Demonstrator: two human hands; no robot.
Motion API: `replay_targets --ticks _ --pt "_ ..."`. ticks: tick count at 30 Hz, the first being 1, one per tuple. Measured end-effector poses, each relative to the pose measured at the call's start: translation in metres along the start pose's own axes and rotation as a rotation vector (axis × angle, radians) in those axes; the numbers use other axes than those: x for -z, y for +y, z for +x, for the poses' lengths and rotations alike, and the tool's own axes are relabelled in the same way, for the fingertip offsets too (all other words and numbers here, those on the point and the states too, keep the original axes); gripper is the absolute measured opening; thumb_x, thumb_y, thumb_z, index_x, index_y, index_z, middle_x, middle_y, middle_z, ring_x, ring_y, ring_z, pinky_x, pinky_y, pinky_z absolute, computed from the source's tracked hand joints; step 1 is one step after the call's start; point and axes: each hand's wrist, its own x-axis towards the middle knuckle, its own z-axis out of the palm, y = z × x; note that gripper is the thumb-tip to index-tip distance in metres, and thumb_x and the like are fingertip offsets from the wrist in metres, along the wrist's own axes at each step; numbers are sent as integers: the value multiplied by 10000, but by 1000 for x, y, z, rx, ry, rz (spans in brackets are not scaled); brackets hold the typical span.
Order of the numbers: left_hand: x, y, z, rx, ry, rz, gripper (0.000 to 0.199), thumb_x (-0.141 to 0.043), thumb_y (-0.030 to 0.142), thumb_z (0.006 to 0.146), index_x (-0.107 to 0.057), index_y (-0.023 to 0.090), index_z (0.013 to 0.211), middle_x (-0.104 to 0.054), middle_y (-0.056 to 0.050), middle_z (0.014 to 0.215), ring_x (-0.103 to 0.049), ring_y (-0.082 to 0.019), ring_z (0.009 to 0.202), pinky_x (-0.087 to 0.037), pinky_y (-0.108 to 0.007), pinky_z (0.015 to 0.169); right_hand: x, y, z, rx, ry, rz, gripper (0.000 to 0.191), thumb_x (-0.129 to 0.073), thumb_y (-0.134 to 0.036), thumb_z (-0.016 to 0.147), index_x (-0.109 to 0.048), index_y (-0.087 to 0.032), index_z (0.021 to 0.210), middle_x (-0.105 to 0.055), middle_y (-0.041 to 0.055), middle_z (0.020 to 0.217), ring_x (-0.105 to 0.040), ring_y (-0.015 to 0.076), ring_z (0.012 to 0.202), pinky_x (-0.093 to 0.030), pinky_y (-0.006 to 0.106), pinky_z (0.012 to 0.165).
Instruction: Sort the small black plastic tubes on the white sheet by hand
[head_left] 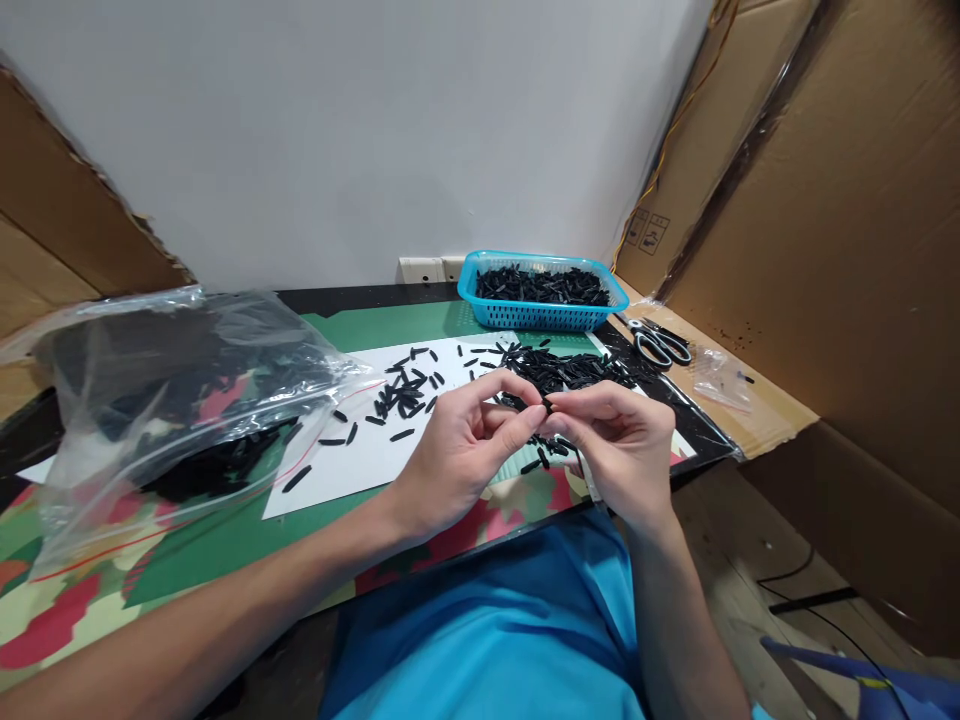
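Note:
My left hand (pixel 480 430) and my right hand (pixel 611 430) meet over the table's front part, thumbs and forefingers pinched around one small black piece (pixel 547 405). Fingertips cover most of that piece, so its exact kind is hard to tell. Just behind the hands lies a dense pile of short black oblong pieces (pixel 570 366). More such pieces (pixel 405 392) are scattered to the left on a white sheet (pixel 345 475). A few (pixel 541 458) lie below the hands, close to the table edge.
A blue plastic basket (pixel 540 318) filled with black pieces stands at the back by the wall. On the left sits a clear zip bag (pixel 187 390) with black pieces inside. Scissors (pixel 654 343) and a small clear bag (pixel 721 380) lie at right, beside cardboard walls (pixel 832 220).

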Motion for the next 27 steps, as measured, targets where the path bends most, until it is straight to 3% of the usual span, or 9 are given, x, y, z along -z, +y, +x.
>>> replay_targets --ticks 3,6,8,11,13,18,22,25,27 --pt "3 -1 1 23 8 -22 279 -693 461 1009 -628 190 1017 -363 119 510 -238 -38 447 -182 -158 413 -2 -2 3 29 15 -58 99 -863 -183 876 -787 -224 926 -831 13 836 -831 209 752 -681 291 688" --pt "7 -3 3 132 33 -104 289 -636 493 1025 -618 205 1046 -338 120 529 -215 -50 451 -181 -151 402 -7 -14 14 207 58 -185 111 -751 -190 968 -755 -239 1067 -791 11 828 -809 206 754 -668 343 725" --pt "10 -6 6 234 11 -169 290 -617 499 1022 -608 210 1023 -320 118 569 -181 -50 461 -137 -149 394 -11 -25 27 424 218 -281 173 -702 -197 997 -723 -259 1157 -750 12 847 -762 194 683 -650 375 685" --pt "13 -10 7 326 -25 -209 299 -563 515 1036 -590 220 997 -290 118 581 -135 -53 459 -99 -154 385 -18 -36 60 821 661 -394 124 -717 -252 988 -702 -287 1106 -696 49 983 -681 176 632 -584 375 577" --pt "15 -11 7 349 -28 -214 311 -533 531 1044 -587 227 1002 -282 116 579 -133 -60 463 -109 -155 386 -18 -36 88 892 723 -488 115 -650 -305 1028 -676 -288 1138 -691 70 1006 -697 201 689 -578 382 595" --pt "18 -8 7 355 14 -267 287 -481 510 1045 -559 236 1007 -262 114 565 -114 -70 466 -107 -148 396 -4 -22 127 336 -111 -948 531 -656 -311 1003 -522 -226 1510 -818 102 1058 -790 307 914 -617 482 843" --pt "20 -6 8 390 -18 -318 337 -383 565 1049 -528 274 1140 -260 118 549 -97 -83 442 -99 -146 398 -1 -18 88 170 -262 -834 395 -601 -354 1058 -599 -239 1435 -836 78 1074 -795 287 972 -587 407 838" --pt "19 -9 8 401 -72 -345 547 -300 756 1014 -473 314 1286 -376 104 582 -124 -81 432 -99 -147 411 -8 -24 44 171 -358 -672 144 -619 -312 1063 -744 -255 1107 -814 33 974 -758 228 890 -557 341 804" --pt "16 -11 6 392 -77 -348 682 -285 847 967 -447 313 1358 -434 83 616 -186 -85 433 -102 -157 418 -14 -27 21 177 -458 -608 136 -641 -262 1051 -763 -251 992 -785 37 964 -721 227 923 -545 337 817"
